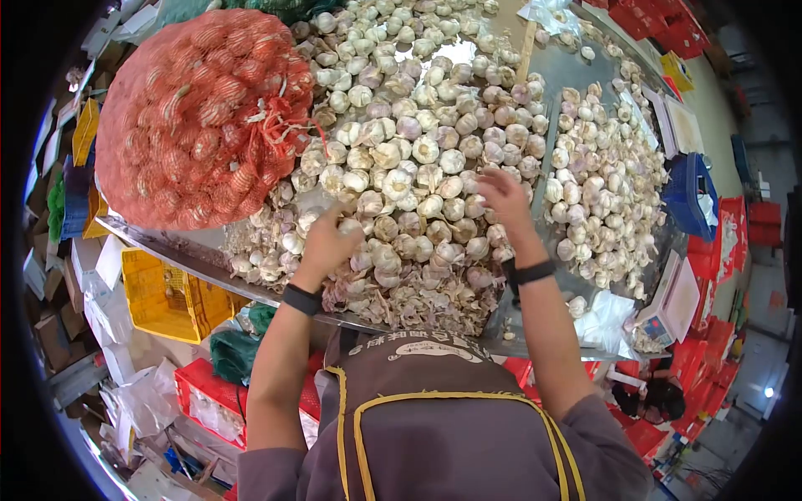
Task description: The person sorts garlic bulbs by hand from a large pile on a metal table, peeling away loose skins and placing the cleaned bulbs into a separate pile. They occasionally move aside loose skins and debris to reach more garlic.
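A broad heap of garlic bulbs (401,184) covers the metal table in front of me. My left hand (328,245) is at the heap's near left side, its fingers curled round a garlic bulb (352,227) that is partly hidden by the hand. Over the right side of the heap is my right hand (506,200), fingers apart and pointing left, with nothing visible in them. Loose papery garlic skins (418,302) lie along the near edge, between my forearms.
A full red mesh sack of garlic (205,117) bulges at the left. Across a metal divider (547,154) lies a second garlic pile (603,188). A blue basket (692,199) and a white scale (671,301) are at the right; a yellow crate (171,294) stands below left.
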`<state>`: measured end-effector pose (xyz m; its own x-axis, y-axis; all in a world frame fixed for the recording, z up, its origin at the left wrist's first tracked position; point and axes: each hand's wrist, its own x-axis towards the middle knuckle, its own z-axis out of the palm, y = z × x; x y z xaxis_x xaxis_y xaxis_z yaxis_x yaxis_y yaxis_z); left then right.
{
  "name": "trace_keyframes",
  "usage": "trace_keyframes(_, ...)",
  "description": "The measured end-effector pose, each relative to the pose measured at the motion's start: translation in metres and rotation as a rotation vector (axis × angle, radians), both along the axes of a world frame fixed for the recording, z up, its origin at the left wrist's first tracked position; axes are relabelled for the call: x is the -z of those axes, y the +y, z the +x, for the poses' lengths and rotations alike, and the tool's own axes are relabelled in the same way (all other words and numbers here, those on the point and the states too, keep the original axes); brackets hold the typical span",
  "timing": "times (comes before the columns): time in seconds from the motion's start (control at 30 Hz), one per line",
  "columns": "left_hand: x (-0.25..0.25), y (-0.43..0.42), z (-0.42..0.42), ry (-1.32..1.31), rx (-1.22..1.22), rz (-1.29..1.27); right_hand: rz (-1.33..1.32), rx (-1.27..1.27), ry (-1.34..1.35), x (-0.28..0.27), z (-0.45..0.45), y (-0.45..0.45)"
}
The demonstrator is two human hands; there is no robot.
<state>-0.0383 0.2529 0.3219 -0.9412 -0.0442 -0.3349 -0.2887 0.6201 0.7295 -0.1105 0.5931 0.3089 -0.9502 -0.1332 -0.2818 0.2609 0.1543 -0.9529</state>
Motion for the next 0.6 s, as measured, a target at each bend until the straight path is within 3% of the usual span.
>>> trace_keyframes(0.03, 0.009, -0.007, -0.003, 0.030, -0.102, 0.270, 0.344, -0.155, 0.105, 0.010, -0.015, -0.012)
trace_keyframes(0.07, 0.010, -0.011, -0.009, 0.024, -0.097, 0.266, 0.340, -0.151, 0.098, 0.013, -0.019, -0.023)
trace_keyframes(0.13, 0.011, -0.017, -0.026, -0.134, -0.283, 0.767, 1.003, -0.511, 0.427, 0.016, -0.029, -0.039)
trace_keyframes(0.17, 0.012, -0.010, -0.036, -0.068, -0.230, 0.585, 1.008, -0.545, 0.395, 0.017, -0.033, -0.044)
trace_keyframes(0.2, 0.013, -0.003, -0.043, -0.070, -0.233, 0.584, 1.007, -0.547, 0.394, 0.017, -0.038, -0.046)
trace_keyframes(0.27, -0.019, 0.033, -0.060, -0.049, -0.026, 0.003, 1.076, -0.670, 0.274, 0.009, -0.046, -0.048)
trace_keyframes(0.3, -0.014, 0.047, -0.065, -0.056, -0.023, 0.008, 1.079, -0.673, 0.265, 0.006, -0.046, -0.044)
trace_keyframes(0.37, -0.003, 0.066, -0.077, 0.301, 0.322, -0.410, 0.615, -0.368, -0.036, -0.002, -0.051, -0.029)
trace_keyframes(0.4, 0.000, 0.070, -0.083, 0.298, 0.320, -0.408, 0.617, -0.371, -0.038, -0.008, -0.053, -0.021)
trace_keyframes(0.47, 0.002, 0.075, -0.094, 0.202, 0.506, -0.572, -0.472, 0.025, -0.401, -0.030, -0.053, -0.010)
trace_keyframes(0.5, 0.000, 0.074, -0.096, 0.203, 0.511, -0.570, -0.680, 0.058, -0.433, -0.041, -0.054, -0.010)
trace_keyframes(0.53, -0.008, 0.072, -0.098, 0.142, 0.464, -0.522, -0.681, 0.062, -0.430, -0.032, -0.057, -0.009)
trace_keyframes(0.6, -0.011, 0.060, -0.102, 0.087, 0.423, -0.479, -0.375, 0.068, -0.389, -0.006, -0.072, -0.009)
